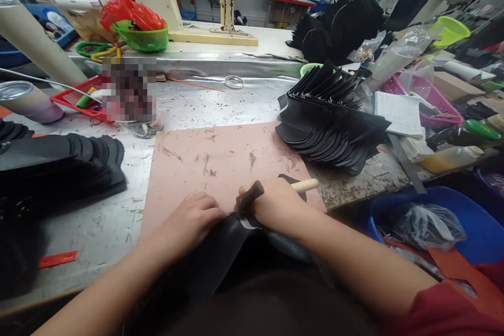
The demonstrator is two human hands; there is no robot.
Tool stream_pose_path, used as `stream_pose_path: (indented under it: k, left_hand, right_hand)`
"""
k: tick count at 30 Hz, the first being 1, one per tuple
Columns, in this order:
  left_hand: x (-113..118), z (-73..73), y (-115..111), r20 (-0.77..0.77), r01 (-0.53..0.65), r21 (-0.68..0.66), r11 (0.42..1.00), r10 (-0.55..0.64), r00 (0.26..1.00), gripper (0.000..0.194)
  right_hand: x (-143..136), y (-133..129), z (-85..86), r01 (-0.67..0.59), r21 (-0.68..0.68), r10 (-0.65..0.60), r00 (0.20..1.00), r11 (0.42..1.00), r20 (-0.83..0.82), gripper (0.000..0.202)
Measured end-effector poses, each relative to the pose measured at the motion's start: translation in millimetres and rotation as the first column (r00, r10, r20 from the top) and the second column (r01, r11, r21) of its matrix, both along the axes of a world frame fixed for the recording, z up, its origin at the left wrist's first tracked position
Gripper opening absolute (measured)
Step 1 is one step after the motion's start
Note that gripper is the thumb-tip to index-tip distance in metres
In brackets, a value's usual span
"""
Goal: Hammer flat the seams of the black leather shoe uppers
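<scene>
A hammer with a dark head (251, 197) and a pale wooden handle (306, 185) is in my right hand (277, 202), its fingers closed round it. My left hand (199, 215) pinches the upper edge of a black sheet piece (214, 257), leather-like, that hangs over the front edge of the table toward my lap. A narrow whitish strip (249, 224) shows on this piece just below the hammer head. Both hands are at the near edge of a pinkish board (212, 157). Another dark scrap (290, 179) lies partly behind my right hand.
Stacks of black pieces stand left (79, 163) and right (331, 126). Behind are a red basket (74, 95), a green bowl (147, 39) and a sewing machine (227, 8). A blue bin (476, 226) is at lower right; an orange-red strip (58, 259) lies left.
</scene>
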State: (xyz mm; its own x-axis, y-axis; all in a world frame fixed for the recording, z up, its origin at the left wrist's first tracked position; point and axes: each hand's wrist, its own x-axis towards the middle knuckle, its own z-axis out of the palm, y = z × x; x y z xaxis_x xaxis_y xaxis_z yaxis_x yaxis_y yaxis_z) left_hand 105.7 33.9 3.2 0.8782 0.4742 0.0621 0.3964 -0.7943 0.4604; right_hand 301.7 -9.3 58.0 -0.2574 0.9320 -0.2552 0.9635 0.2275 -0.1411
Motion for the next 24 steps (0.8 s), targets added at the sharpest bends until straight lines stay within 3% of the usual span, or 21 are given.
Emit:
stream_pose_path:
  k: [3, 6, 9, 14, 24]
  left_hand:
    - [-5, -1.6, 0, -0.031, -0.019, -0.005, 1.000, 0.019, 0.999, 0.027]
    - [-10, -0.9, 0, -0.003, -0.015, -0.057, 0.998, 0.015, 1.000, 0.025]
    - [-15, 1.1, -2, 0.001, -0.008, -0.019, 1.000, 0.008, 1.000, 0.025]
    - [-26, 0.2, -3, 0.015, -0.040, -0.062, 0.997, 0.041, 0.999, 0.021]
    - [-42, -3.0, -2, 0.038, -0.014, 0.064, 0.998, 0.011, 0.999, 0.023]
  right_hand:
    - [-4, 1, -0.8, 0.045, 0.005, -0.045, 0.999, 0.999, -0.008, 0.021]
    - [-12, 2, -3.8, -0.002, 0.008, 0.002, 0.998, 1.000, -0.062, 0.020]
    - [-19, 4, -5.4, -0.038, -0.059, 0.038, 0.999, 0.998, -0.001, 0.016]
    - [-31, 7, -7.3, -0.071, -0.013, 0.070, 0.997, 0.997, -0.037, 0.019]
    - [-50, 9, -2.6, -0.114, -0.053, 0.114, 0.993, 0.992, 0.000, 0.021]
